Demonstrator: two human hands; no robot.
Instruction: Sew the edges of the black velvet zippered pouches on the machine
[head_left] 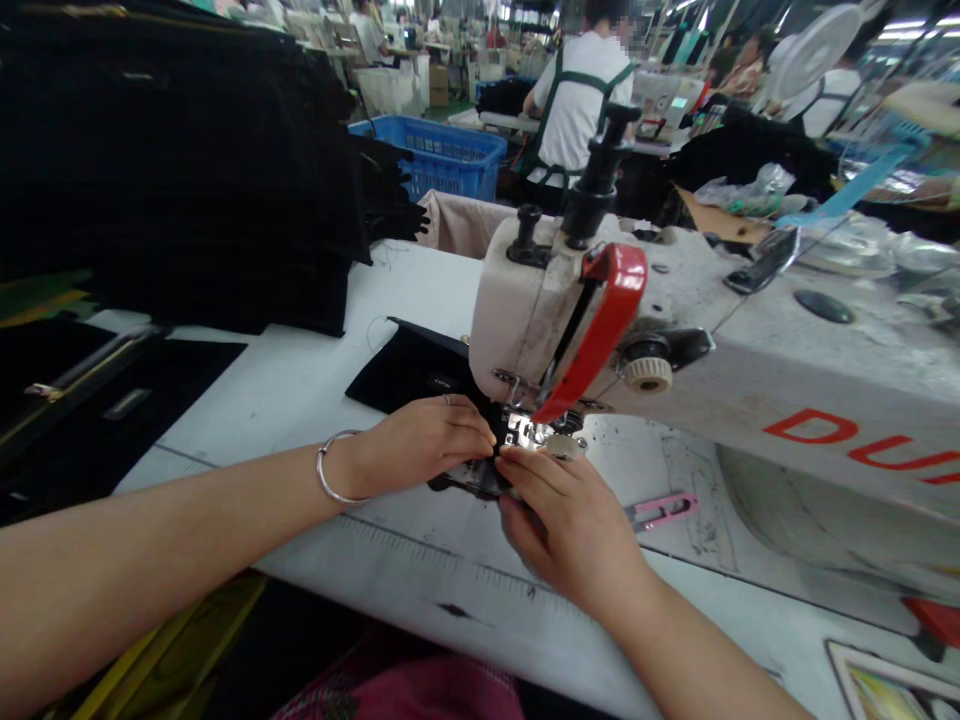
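A black fabric piece [409, 365] with a small label lies under the head of a white sewing machine [517, 300]. My left hand [431, 440], with a bracelet at its wrist, presses its closed fingers on the fabric, just left of the lit presser foot [519, 428]. From the near side, my right hand [562, 505] grips the fabric's front edge, fingers together and thumb tucked below. The fingertips of both hands nearly meet. The needle point and the fabric's edge between my fingers are mostly hidden.
Pink thread snips [667, 510] lie right of my right hand. A tall stack of black fabric pieces [172, 180] stands at the left, with a zippered black piece [150, 400] before it. Behind are a blue basket [457, 150] and a person in a white shirt [585, 100].
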